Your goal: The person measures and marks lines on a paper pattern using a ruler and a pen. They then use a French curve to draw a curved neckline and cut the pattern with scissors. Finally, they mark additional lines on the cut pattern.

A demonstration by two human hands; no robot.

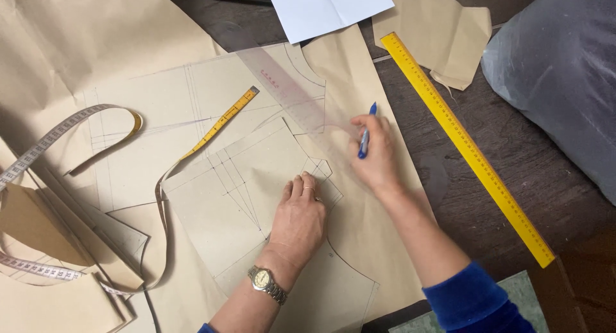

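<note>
One package shows: a bulky grey plastic bag [561, 70], soft and rounded, at the far right of the worktop [513, 160], running off the right edge. Its film is dull and slightly see-through, creased, with its contents too blurred to tell. No labels, signs or screens are in view.

A blue pen [364, 135] was held in the right hand [375, 154], and the brown paper piece [247, 192] was pressed flat by the left hand [299, 219].
</note>
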